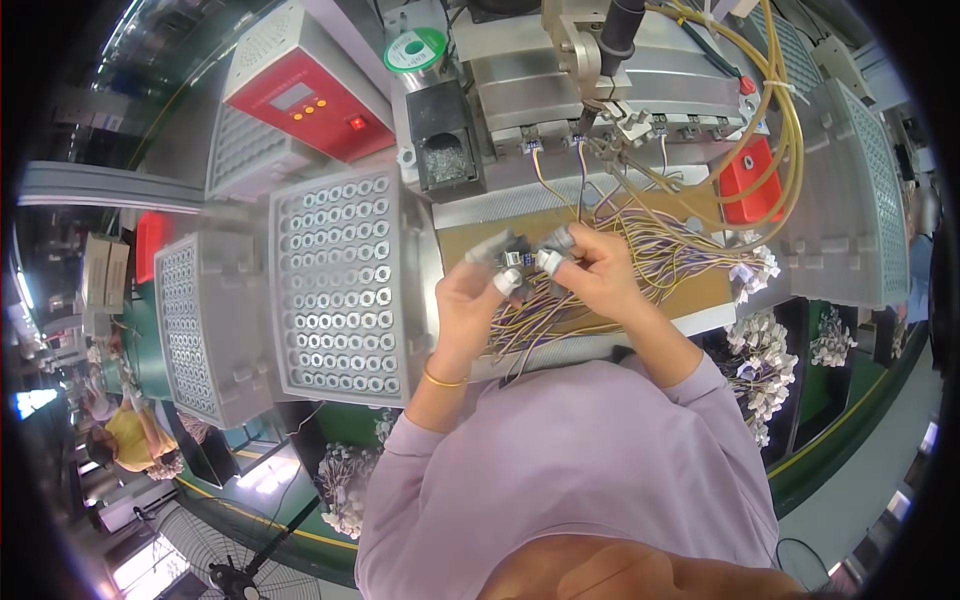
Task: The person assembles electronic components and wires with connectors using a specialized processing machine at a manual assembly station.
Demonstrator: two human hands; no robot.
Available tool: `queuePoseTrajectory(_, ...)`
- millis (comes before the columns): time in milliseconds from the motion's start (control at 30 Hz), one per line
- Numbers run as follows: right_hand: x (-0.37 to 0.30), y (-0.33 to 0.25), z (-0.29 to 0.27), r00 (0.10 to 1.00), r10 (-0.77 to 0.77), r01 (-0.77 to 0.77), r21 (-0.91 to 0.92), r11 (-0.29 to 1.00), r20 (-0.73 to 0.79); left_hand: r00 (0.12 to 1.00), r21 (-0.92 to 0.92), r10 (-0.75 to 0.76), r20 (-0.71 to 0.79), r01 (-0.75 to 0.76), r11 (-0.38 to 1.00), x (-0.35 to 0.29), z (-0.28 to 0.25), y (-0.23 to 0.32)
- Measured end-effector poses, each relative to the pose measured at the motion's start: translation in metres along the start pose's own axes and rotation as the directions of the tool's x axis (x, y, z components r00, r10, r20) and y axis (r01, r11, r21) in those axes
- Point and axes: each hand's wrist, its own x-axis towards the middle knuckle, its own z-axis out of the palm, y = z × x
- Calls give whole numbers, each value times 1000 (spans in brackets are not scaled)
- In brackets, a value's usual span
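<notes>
My left hand (468,305), grey covers on its fingertips, is closed around a small black part with a pale square face (515,258). Right up against it my right hand (598,272), its fingertips covered too, pinches something at a small blue piece (531,259); the fingers hide most of it. Below and to the right of both hands spreads a bundle of yellow, purple and white wires (650,245) with white connectors (755,272) at the right end. The wires lie on a brown work board (470,238).
At left stands a grey tray (280,290) with rows of round metal parts. Behind are a red control box (310,100), a solder spool (416,50), a black holder (440,110) and a metal fixture (510,85) with clamped wires. A red bin (750,185) and hanging yellow tubes (790,130) are right.
</notes>
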Motion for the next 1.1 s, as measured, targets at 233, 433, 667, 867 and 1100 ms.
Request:
queuePoseTrajectory(233, -4, 3, -5, 998, -54, 55, 45, 997, -9, 997, -13, 48, 58, -48, 999, -2, 14, -1)
queuePoseTrajectory(433, -5, -8, -17, 987, -159, 163, -154, 975, 38, 982, 86, 180, 52, -184, 979, -4, 22, -1)
queuePoseTrajectory(667, -4, -12, -9, 990, 130, -136, 97, 986, 62, 994, -128, -98, -40, 92, 988, 7, 23, -8)
queuePoseTrajectory(867, -2, 1, -18, 996, 84, -80, 126, 989, -27, 983, -291, -122, 140, 159, 943, 20, 34, 0)
queuePoseTrajectory(1100, 2, 14, -67, 809, 149, -3, 248, 969, -569, 999, 153, 45, 20, -48, 987, 32, 32, -40)
